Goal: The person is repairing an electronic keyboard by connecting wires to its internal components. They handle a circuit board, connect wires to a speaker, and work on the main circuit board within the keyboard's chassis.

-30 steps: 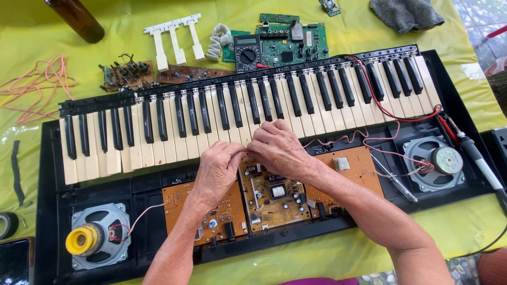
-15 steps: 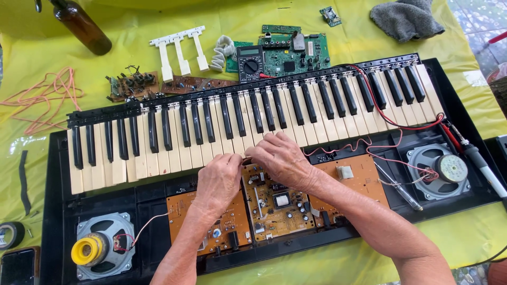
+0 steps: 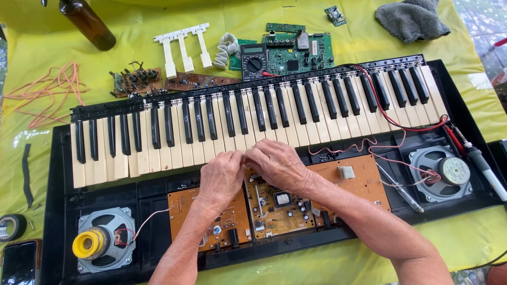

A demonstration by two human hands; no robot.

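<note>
Yellow plastic sheeting [image 3: 338, 42] covers the work surface under an opened black electronic keyboard [image 3: 58, 211]. At its middle both hands meet fingertip to fingertip, the left hand [image 3: 222, 177] and right hand [image 3: 277, 163] curled narrow over something too small and hidden to make out, right at the front edge of the cream and black keys [image 3: 211, 132]. That spot lies directly under the fingers, above the brown circuit boards [image 3: 274, 206]. The key row's long axis runs left to right; both hands are equally near.
</note>
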